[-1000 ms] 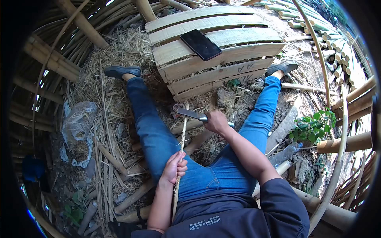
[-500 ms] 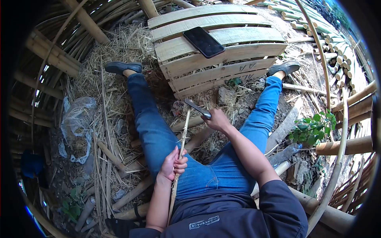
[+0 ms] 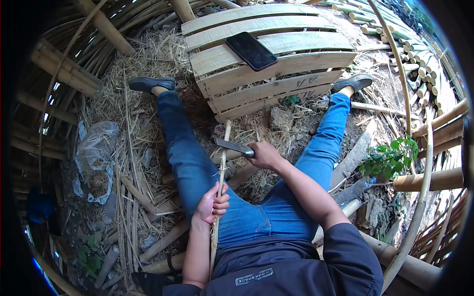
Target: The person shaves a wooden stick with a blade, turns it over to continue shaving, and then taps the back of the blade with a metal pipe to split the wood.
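Observation:
A long, thin bamboo strip [image 3: 222,167] runs from beside my torso up between my legs, its top end near the crate. My left hand [image 3: 213,204] is wrapped round the strip above my left thigh. In my right hand [image 3: 263,155] is the handle of a knife [image 3: 235,146], whose blade points left and lies across the upper part of the strip. Whether the edge cuts into the strip cannot be made out.
A slatted wooden crate [image 3: 271,64] stands ahead, with a black phone [image 3: 251,51] on top. Straw and bamboo scraps cover the ground. A plastic bag [image 3: 98,148] lies left, a leafy plant [image 3: 391,159] grows right, and cut bamboo poles [image 3: 422,69] are piled far right.
My right hand and the knife have moved left and slightly down, and the blade now crosses the strip. The strip's upper end has shifted left and up.

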Demonstrator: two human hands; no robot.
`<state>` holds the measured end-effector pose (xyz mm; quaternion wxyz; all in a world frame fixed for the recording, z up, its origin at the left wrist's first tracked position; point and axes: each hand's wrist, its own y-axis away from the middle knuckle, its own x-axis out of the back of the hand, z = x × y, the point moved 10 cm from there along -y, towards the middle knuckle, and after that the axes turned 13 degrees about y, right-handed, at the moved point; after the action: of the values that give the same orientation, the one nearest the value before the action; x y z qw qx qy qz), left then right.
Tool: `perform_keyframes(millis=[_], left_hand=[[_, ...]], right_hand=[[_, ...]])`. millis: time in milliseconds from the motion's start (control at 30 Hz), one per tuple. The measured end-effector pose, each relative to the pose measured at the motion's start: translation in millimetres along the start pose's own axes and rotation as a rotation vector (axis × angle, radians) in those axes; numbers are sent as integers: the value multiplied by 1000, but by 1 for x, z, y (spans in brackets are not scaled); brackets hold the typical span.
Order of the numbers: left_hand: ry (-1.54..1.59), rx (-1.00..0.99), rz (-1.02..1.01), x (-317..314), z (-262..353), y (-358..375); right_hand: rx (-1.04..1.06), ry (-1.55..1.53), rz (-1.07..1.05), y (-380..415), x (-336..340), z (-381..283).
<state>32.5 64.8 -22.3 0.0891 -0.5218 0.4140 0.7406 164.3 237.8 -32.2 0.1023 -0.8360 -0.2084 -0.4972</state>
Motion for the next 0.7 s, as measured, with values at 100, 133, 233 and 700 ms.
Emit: perform_keyframes(millis=[100, 133, 233, 700], left_hand=[[-101, -64, 30, -3, 4, 3], [-136, -86, 51, -5, 6, 5], [-163, -144, 129, -2, 11, 6], [-652, -433, 414, -7, 21, 15]], right_hand=[[24, -5, 11, 0, 2, 0], [37, -6, 15, 0, 3, 0], [53, 5, 16, 0, 8, -2], [-81, 105, -28, 2, 3, 6]])
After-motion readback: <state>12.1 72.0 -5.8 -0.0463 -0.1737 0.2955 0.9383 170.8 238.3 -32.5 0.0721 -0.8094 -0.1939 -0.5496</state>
